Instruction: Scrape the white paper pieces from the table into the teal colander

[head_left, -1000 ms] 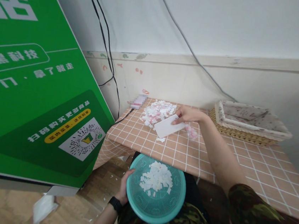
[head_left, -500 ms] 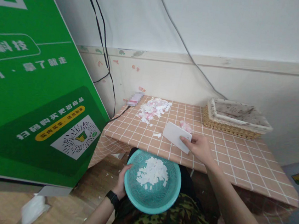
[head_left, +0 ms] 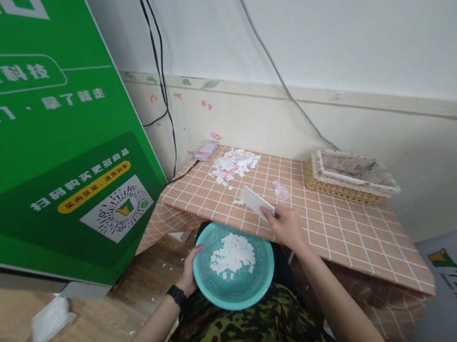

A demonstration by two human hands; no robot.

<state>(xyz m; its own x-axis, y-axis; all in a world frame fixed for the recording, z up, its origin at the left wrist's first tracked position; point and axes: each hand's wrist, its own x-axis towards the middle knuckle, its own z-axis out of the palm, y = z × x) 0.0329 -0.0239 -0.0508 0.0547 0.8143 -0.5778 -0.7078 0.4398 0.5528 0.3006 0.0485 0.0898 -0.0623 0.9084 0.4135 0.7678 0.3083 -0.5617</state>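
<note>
Because white paper scraps [head_left: 233,256] lie loose inside, the left hand [head_left: 190,270] clasps (probably for steadiness) the round turquoise plastic basket [head_left: 231,297]; beyond, over the brown checked surface [head_left: 344,232], the right hand [head_left: 289,225] pinches a flat white rectangular card [head_left: 255,200] by one end, perhaps freeing its edge.

A white card [head_left: 253,201] is slanting from the right hand [head_left: 287,223]; in the left hand [head_left: 190,269], a teal basket [head_left: 226,290] is holding scraps [head_left: 234,254], perhaps paper.

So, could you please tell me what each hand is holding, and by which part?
The left hand holds the teal basket by the left side of its rim; the right hand holds the white card by its right end.
</note>
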